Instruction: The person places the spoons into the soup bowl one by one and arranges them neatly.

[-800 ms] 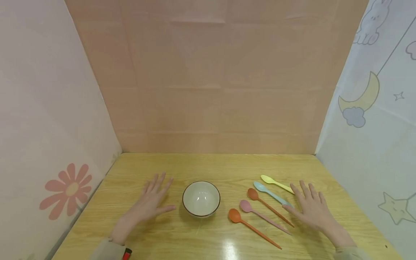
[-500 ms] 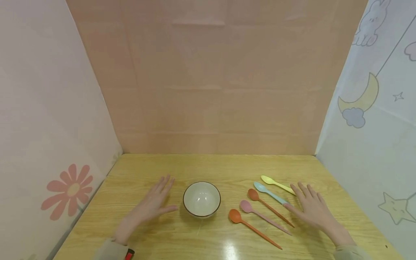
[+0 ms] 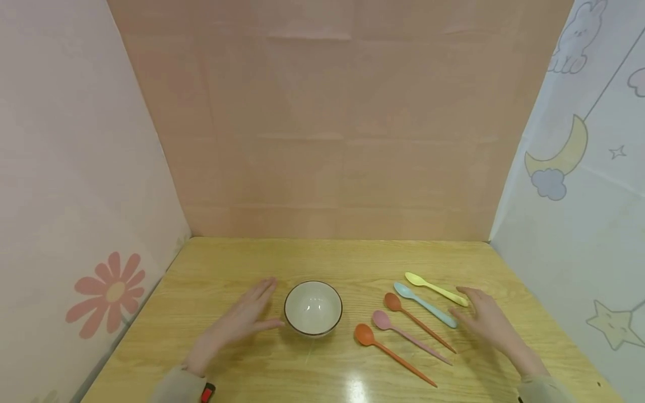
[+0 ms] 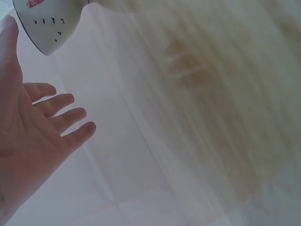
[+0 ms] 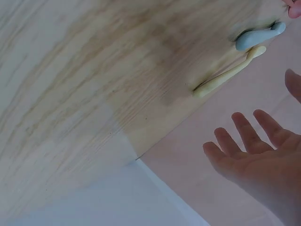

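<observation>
In the head view a white bowl (image 3: 313, 308) with a dark rim stands mid-table. My left hand (image 3: 241, 320) reaches toward its left side, fingers extended, thumb tip close to the rim; nothing is held. Patterned marks show on the bowl's outside (image 4: 51, 19) in the left wrist view. At the right, my right hand (image 3: 487, 322) hovers by the handle ends of a yellow spoon (image 3: 437, 289) and a light blue spoon (image 3: 427, 305). Its fingers are relaxed and hold nothing. Both spoons lie above the palm's fingers in the right wrist view, where the hand (image 5: 258, 150) looks spread.
More long-handled spoons lie slanted between bowl and right hand: a red-brown spoon (image 3: 393, 301), a pink spoon (image 3: 382, 319) and an orange spoon (image 3: 364, 334). The wooden table (image 3: 312, 257) meets a plain back panel (image 3: 322, 168) and patterned side panels.
My left hand has moved right, nearer the bowl. The right hand's spread fingers have drawn together and bent down beside the yellow and blue handles, uncovering their ends. The spoons and bowl stay put.
</observation>
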`<state>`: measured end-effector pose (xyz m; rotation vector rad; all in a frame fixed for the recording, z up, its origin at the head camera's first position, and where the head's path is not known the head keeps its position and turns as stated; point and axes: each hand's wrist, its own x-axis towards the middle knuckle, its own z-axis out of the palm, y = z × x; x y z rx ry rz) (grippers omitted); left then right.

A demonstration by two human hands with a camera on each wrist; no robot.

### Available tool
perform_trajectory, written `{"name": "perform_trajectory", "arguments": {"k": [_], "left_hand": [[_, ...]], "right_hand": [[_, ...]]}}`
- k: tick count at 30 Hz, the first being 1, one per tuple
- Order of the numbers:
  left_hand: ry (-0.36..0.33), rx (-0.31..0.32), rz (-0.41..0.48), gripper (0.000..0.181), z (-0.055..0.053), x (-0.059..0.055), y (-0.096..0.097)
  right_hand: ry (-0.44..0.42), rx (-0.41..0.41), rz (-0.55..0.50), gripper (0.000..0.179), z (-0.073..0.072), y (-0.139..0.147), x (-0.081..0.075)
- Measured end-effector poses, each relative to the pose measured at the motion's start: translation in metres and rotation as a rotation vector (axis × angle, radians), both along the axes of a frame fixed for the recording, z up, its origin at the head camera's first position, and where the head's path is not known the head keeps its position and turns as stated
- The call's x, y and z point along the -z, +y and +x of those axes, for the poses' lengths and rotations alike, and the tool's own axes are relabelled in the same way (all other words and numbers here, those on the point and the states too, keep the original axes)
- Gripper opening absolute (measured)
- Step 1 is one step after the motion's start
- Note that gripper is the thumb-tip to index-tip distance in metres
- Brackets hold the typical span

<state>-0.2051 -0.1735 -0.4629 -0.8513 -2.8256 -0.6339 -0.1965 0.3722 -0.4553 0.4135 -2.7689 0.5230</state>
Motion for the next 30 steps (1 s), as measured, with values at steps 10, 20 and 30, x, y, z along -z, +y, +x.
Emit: {"name": "perform_trajectory", "arguments": {"k": [10, 20, 30], "left_hand": [[0.01, 0.019, -0.033, 0.095, -0.002, -0.001, 0.01], [-0.026, 0.034, -0.034, 0.097, -0.002, -0.002, 0.015], [-0.044, 0.061, -0.025, 0.096, -0.004, 0.0, 0.021]], "right_hand": [[-0.099, 0.02, -0.087, 0.057, -0.002, 0.006, -0.005], [-0.175, 0.034, -0.128, 0.057, -0.013, 0.016, -0.002], [-0.262, 0.071, -0.128, 0.057, -0.024, 0.027, 0.004]]}}
